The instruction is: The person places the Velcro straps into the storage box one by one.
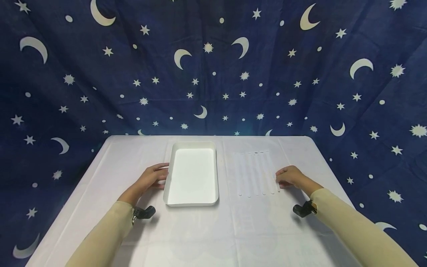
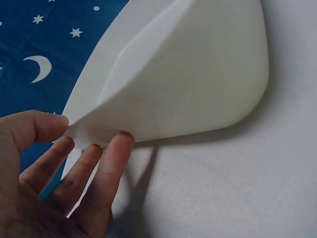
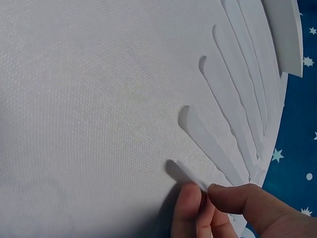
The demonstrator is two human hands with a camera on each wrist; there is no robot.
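Observation:
My left hand (image 1: 152,177) touches the left side of a shallow white rectangular tray (image 1: 165,193). In the left wrist view, several fairly straight fingers (image 2: 113,156) meet the tray's outer wall (image 2: 198,84), one at its rim. At the right of the table, my right hand (image 1: 291,177) pinches a thin white stick (image 3: 188,172) between its fingertips, one end sticking out over the cloth. This is the rightmost of a row of flat white sticks (image 1: 257,174) with rounded ends, lying side by side between tray and hand. They barely stand out from the cloth.
A white cloth (image 1: 200,237) covers the table, with fold lines across it. Behind it hangs a dark blue curtain (image 1: 213,85) with moons and stars. Black wrist-worn devices (image 1: 144,212) sit at both sleeves, just above the table.

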